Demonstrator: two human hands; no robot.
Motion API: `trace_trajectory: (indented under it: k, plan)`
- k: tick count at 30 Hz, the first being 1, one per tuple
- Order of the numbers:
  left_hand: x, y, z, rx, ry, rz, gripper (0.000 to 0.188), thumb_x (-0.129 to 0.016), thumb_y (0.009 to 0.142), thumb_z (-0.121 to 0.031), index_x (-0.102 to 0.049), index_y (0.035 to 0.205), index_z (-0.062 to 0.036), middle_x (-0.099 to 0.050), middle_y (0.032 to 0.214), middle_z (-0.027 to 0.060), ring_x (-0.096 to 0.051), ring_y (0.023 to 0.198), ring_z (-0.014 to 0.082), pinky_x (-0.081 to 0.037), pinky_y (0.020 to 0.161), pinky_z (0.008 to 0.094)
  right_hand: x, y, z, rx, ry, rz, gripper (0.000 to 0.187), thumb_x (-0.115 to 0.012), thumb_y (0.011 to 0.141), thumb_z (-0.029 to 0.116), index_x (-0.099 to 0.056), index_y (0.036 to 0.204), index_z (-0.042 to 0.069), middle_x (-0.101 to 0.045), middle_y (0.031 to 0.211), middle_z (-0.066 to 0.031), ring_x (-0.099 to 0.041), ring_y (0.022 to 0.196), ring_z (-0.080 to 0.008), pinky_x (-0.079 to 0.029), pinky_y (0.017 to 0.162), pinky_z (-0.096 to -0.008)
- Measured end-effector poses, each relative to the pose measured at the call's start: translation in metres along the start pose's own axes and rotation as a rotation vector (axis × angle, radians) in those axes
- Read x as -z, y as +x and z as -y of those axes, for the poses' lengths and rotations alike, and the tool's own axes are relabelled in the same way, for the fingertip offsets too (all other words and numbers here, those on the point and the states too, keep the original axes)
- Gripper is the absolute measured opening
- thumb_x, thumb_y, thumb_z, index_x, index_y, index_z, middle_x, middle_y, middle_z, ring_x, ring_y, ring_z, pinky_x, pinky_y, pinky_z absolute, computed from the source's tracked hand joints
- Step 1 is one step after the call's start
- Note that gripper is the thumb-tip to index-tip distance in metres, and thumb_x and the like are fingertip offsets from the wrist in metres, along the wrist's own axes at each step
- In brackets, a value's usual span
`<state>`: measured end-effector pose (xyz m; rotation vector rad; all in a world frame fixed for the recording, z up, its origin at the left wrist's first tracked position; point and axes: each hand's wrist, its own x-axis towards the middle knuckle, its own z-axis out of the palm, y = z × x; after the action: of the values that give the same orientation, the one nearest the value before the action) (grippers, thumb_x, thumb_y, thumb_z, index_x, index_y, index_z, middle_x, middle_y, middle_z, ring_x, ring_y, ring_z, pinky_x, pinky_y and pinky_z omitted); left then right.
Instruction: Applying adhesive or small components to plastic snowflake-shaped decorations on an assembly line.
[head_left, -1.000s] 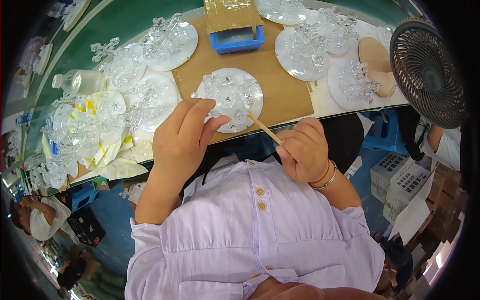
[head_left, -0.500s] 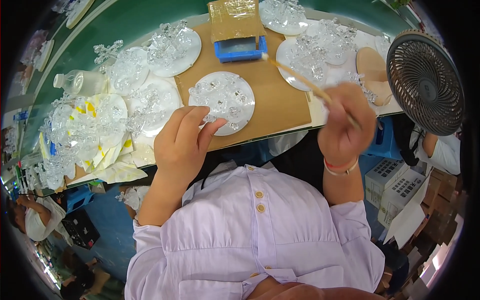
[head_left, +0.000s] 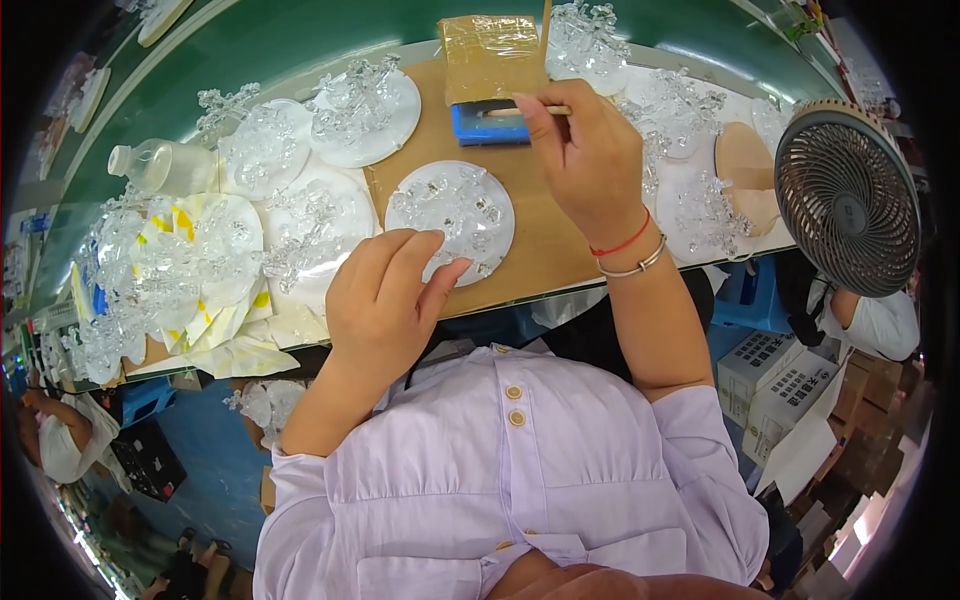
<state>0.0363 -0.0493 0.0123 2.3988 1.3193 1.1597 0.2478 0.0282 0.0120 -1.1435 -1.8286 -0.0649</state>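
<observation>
My left hand (head_left: 385, 300) rests on the near rim of a white round plate (head_left: 455, 178) holding several small clear glass pieces (head_left: 440, 205). The plate lies on a brown cardboard sheet (head_left: 545, 245). My right hand (head_left: 580, 155) is stretched out over the far part of the cardboard and grips a thin wooden stick (head_left: 535, 110), whose tip lies at a small blue tray (head_left: 480, 125). A tape-wrapped brown block (head_left: 490, 50) stands just behind the tray. A red string and a silver bangle circle my right wrist.
More white plates with clear glass ornaments (head_left: 365, 115) spread left and right on the green bench (head_left: 300, 40). A plastic bottle (head_left: 160, 165) lies at left, a dark round fan (head_left: 850, 195) stands at right. Boxes (head_left: 775, 375) sit on the floor; another person (head_left: 55, 440) is at lower left.
My right hand has travelled from beside my chest up and away over the cardboard, carrying the stick to the blue tray. My left hand has stayed on the plate's rim.
</observation>
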Motion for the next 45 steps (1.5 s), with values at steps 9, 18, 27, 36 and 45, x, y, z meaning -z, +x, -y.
trace_trajectory:
  k: [9, 18, 27, 36, 45]
  plan:
    - [-0.002, 0.001, 0.005, -0.06, 0.018, -0.018, 0.034, -0.082, 0.069, -0.012, -0.064, 0.096, -0.0038, -0.063, 0.087, 0.0087, -0.059, 0.069, 0.0237, -0.047, 0.058, 0.0323, 0.059, -0.026, 0.019, -0.034, 0.139, -0.099, 0.016, -0.059, 0.094, 0.008, -0.057, 0.082, -0.002, -0.063, 0.074, -0.0136, -0.055, 0.058, -0.0147, -0.043, 0.053, -0.0251]
    - [-0.004, 0.001, 0.008, -0.062, -0.006, 0.004, 0.033, -0.082, 0.069, -0.009, -0.064, 0.096, -0.0035, -0.063, 0.087, 0.0093, -0.059, 0.07, 0.0245, -0.047, 0.058, 0.0319, 0.089, -0.084, 0.038, -0.173, 0.26, 0.151, 0.013, -0.054, 0.095, 0.011, -0.053, 0.09, -0.002, -0.065, 0.079, -0.0172, -0.054, 0.06, -0.0189, -0.043, 0.056, -0.0286]
    - [-0.004, -0.001, 0.007, -0.065, -0.013, 0.001, 0.034, -0.082, 0.069, -0.008, -0.064, 0.098, -0.0036, -0.063, 0.087, 0.0094, -0.059, 0.07, 0.0241, -0.047, 0.058, 0.0312, 0.067, -0.083, 0.038, -0.089, 0.256, 0.25, 0.006, -0.059, 0.09, 0.005, -0.054, 0.091, 0.001, -0.066, 0.08, -0.0147, -0.057, 0.061, -0.0266, -0.046, 0.058, -0.0316]
    - [0.005, 0.003, 0.005, -0.073, 0.007, 0.044, 0.04, -0.082, 0.069, -0.01, -0.065, 0.105, -0.0047, -0.065, 0.091, 0.0076, -0.059, 0.078, 0.0246, -0.046, 0.067, 0.0325, 0.065, -0.08, 0.034, -0.038, 0.204, 0.221, 0.008, -0.06, 0.089, 0.003, -0.053, 0.093, 0.001, -0.065, 0.081, -0.0136, -0.055, 0.059, -0.0263, -0.044, 0.056, -0.0319]
    - [0.005, 0.007, 0.005, -0.07, 0.048, 0.059, 0.034, -0.081, 0.067, -0.01, -0.068, 0.099, -0.0074, -0.067, 0.089, 0.0037, -0.06, 0.089, 0.0256, -0.046, 0.078, 0.0335, 0.068, -0.08, 0.038, 0.001, 0.285, 0.272, 0.008, -0.06, 0.088, 0.002, -0.053, 0.092, 0.002, -0.065, 0.08, -0.0121, -0.054, 0.057, -0.0249, -0.043, 0.053, -0.0319]
